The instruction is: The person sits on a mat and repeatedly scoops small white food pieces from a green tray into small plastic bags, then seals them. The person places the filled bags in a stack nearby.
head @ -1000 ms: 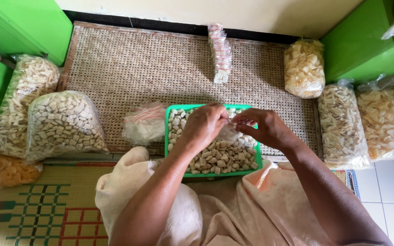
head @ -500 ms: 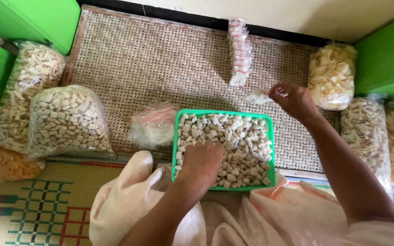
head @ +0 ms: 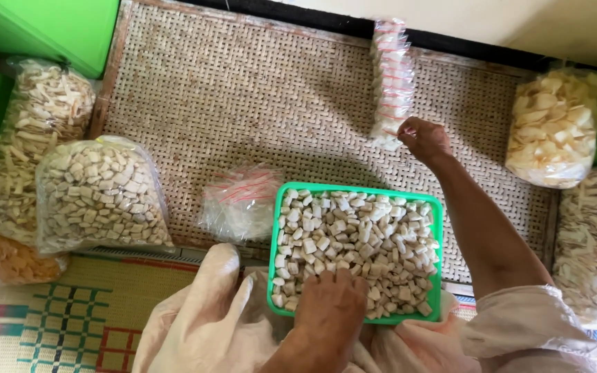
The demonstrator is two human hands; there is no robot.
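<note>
A green plastic tray (head: 438, 228) full of small pale cracker pieces rests on my lap at the edge of a woven mat (head: 243, 97). My left hand (head: 331, 304) lies palm down on the crackers at the tray's near edge. My right hand (head: 424, 138) reaches out over the mat, fingers closed on the lowest small packet (head: 386, 140) of a row of small filled packets (head: 392, 76). A pile of empty clear zip bags with red strips (head: 242, 202) lies just left of the tray.
Big clear bags of crackers stand at the left (head: 98, 197) (head: 32, 131) and at the right (head: 554, 128) (head: 594, 249). Green boxes (head: 50, 27) flank the mat. A patterned mat (head: 57, 324) lies at lower left. Pale cloth (head: 202, 324) covers my lap.
My right hand moved from the tray out to the row of small packets with a filled packet. My left hand slid from the tray's middle to its near edge.
</note>
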